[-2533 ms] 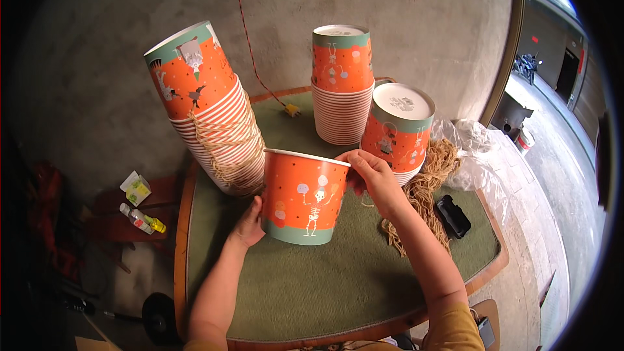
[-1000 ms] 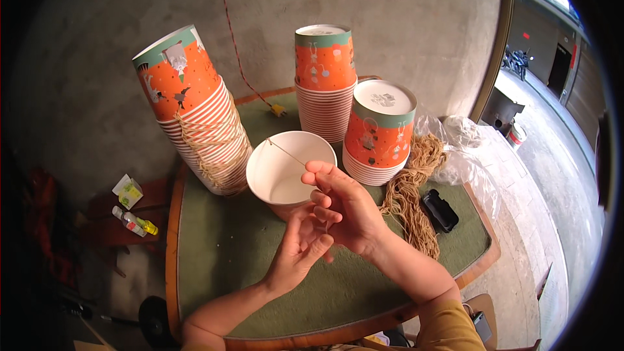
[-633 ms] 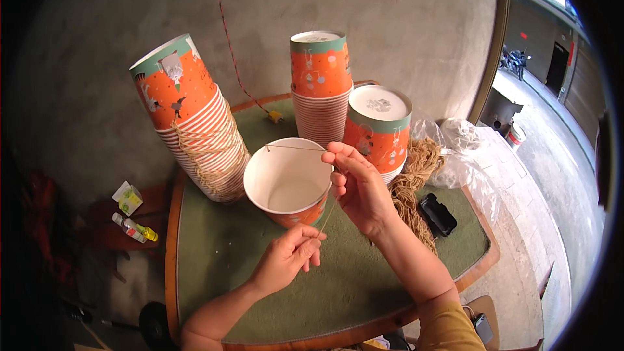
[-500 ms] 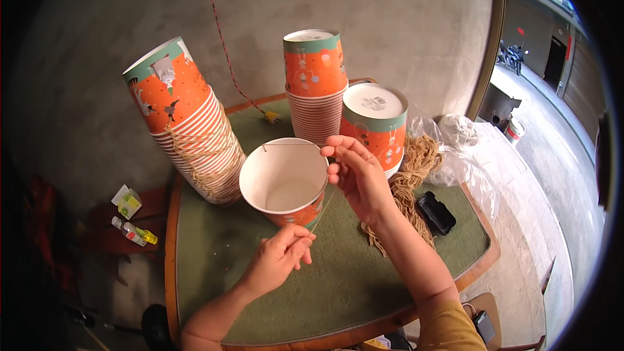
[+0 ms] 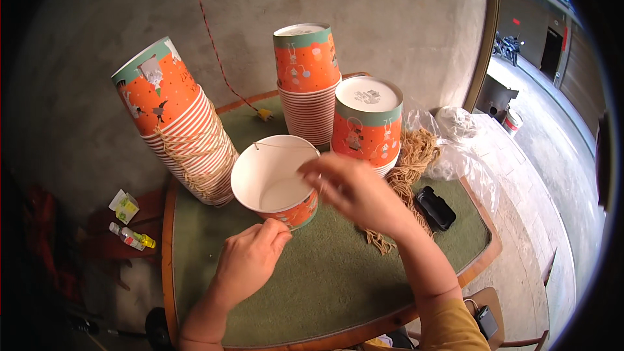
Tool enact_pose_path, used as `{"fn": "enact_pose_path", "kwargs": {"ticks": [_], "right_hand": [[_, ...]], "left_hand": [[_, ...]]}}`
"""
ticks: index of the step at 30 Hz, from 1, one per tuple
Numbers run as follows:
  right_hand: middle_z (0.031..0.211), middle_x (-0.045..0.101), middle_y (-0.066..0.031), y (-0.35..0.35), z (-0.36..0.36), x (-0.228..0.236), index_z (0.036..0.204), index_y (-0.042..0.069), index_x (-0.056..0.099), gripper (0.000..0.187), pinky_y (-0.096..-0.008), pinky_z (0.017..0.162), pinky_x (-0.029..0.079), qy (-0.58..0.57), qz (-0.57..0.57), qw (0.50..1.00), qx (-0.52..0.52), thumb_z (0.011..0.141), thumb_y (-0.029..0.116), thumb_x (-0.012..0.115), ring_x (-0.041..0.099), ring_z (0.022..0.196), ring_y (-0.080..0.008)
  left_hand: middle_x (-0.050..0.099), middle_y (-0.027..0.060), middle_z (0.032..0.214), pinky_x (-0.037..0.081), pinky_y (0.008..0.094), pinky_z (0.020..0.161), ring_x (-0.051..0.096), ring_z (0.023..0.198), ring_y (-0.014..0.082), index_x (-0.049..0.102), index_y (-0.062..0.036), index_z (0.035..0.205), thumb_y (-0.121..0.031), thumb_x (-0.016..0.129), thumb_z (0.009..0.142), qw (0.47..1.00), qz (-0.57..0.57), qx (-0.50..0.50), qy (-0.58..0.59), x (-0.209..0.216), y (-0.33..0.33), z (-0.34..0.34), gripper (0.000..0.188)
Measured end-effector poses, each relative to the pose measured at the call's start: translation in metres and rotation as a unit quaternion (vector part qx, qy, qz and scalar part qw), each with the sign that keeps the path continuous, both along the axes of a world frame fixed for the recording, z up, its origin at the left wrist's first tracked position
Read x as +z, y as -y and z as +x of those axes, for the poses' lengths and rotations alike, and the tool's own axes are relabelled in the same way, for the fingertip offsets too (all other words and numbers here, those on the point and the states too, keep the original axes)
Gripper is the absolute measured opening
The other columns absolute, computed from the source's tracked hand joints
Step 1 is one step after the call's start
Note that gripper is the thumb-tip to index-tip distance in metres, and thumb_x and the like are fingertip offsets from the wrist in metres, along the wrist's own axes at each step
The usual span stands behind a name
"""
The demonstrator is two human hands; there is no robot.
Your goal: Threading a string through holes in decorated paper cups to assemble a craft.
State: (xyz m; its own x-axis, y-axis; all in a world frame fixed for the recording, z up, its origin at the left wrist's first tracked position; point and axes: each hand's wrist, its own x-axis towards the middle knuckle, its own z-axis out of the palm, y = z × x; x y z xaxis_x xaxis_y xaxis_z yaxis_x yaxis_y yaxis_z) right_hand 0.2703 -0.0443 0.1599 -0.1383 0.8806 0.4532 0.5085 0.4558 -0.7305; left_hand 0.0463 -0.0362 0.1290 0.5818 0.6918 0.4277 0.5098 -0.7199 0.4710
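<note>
An upright paper bucket (image 5: pixel 276 179), white inside and orange outside, stands open in front of me. A thin tan cord (image 5: pixel 286 147) crosses the far part of its mouth from a hole near the rim. My left hand (image 5: pixel 250 257) is closed at the bucket's lower front, thumb and fingers pinching the cord's end, which barely shows. My right hand (image 5: pixel 354 192) is over the bucket's right rim, its fingers smeared by motion, so I cannot make out its grip. A bundle of tan cords (image 5: pixel 416 156) lies to its right.
A leaning bucket stack (image 5: pixel 195 136) with cords draped on it stands left. Another stack (image 5: pixel 309 84) and upside-down buckets (image 5: pixel 367 130) stand behind. A black case (image 5: pixel 435 208) and clear plastic bag (image 5: pixel 455 156) lie right on the green-topped table (image 5: pixel 312 305). A yellow plug (image 5: pixel 264 114) hangs at the back.
My right hand has moved down from above the rim to its right side, fingers now blurred. My left hand has shifted slightly left, closer against the bucket's front. The view has shifted a little.
</note>
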Motion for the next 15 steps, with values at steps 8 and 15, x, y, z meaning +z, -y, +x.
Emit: {"fn": "enact_pose_path", "kwargs": {"ticks": [8, 15], "right_hand": [[0.088, 0.067, -0.0205, 0.018, -0.020, -0.002, 0.116, 0.002, 0.057, 0.037, -0.0440, 0.068, 0.052, 0.074, -0.068, 0.991, 0.089, 0.103, 0.035, 0.045, 0.067, 0.075, -0.0372], [0.082, 0.066, -0.0205, 0.012, -0.019, -0.007, 0.100, 0.002, 0.057, 0.021, -0.0487, 0.066, 0.050, 0.041, -0.023, 0.994, 0.097, 0.096, 0.023, 0.057, 0.064, 0.079, -0.0421]], "left_hand": [[0.063, 0.0136, 0.079, 0.051, 0.0427, 0.060, 0.064, 0.073, 0.0349, 0.054, -0.0029, 0.094, -0.009, 0.064, 0.088, 0.996, 0.088, -0.025, -0.019, 0.017, -0.003, 0.013, 0.013], [0.063, 0.0125, 0.079, 0.051, 0.0418, 0.059, 0.063, 0.071, 0.0339, 0.053, -0.0043, 0.092, -0.009, 0.066, 0.088, 0.999, 0.046, -0.028, 0.000, 0.021, -0.008, 0.006, 0.014]]}}
